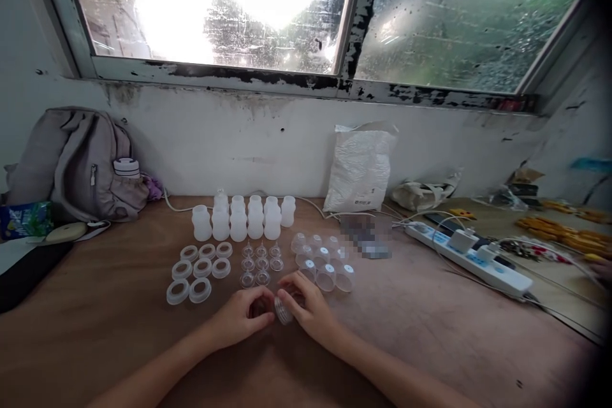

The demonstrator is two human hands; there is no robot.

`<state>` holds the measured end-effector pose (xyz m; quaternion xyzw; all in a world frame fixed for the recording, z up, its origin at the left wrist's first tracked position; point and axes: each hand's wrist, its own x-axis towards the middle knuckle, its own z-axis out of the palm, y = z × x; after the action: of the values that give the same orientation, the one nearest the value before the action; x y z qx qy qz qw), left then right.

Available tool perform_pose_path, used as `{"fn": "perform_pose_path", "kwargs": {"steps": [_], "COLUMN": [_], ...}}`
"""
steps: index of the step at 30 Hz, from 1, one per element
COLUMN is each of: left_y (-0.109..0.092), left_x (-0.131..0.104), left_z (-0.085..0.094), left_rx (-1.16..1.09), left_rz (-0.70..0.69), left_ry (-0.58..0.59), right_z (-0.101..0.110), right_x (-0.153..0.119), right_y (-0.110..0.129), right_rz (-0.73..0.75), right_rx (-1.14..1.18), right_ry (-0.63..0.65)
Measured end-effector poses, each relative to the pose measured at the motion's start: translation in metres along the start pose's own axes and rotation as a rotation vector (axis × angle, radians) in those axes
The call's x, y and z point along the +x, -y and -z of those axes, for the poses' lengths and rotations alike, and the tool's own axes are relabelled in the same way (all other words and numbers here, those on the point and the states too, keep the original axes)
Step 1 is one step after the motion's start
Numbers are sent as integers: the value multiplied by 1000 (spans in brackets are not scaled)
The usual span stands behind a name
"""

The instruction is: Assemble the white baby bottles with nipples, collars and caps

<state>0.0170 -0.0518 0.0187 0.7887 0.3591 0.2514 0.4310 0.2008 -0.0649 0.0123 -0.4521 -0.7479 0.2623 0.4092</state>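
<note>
Brown tabletop (pixel 411 306), clear piece (pixel 282 313) between fingers (pixel 292 306)

Left hand (pixel 243 315) curls inward; right hand (pixel 313 311) curls opposite.

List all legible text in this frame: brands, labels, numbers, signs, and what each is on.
None legible.
Green and blue packet: light lettering, too blurred to read.
White bag: small dark print near the bottom, too small to read.
Power strip: blue marks, too small to tell whether they are words.
Bottles, rings, clear cups: no lettering I can make out.
</note>
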Motion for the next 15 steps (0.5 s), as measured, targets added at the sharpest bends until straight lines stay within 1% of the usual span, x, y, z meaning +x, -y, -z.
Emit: {"fn": "perform_pose_path", "kwargs": {"steps": [3, 5, 9, 12, 15], "left_y": [2, 4, 4, 1, 0], "left_x": [0, -1, -5, -7, -8], "left_z": [1, 1, 1, -1, -3], "left_rx": [-6, -6, 9, 45, 57], "left_rz": [12, 19, 13, -29, -46], "left_ry": [-5, -14, -13, -27, -79], "right_z": [-1, -2, -3, -4, -6], "right_x": [1, 0, -3, -4, -5], "right_y": [-1, 0, 5, 5, 3], "right_rz": [-103, -141, -154, -163, -158], "right_rx": [114, 173, 266, 331, 344], "right_ry": [-7, 10, 39, 87, 98]}}
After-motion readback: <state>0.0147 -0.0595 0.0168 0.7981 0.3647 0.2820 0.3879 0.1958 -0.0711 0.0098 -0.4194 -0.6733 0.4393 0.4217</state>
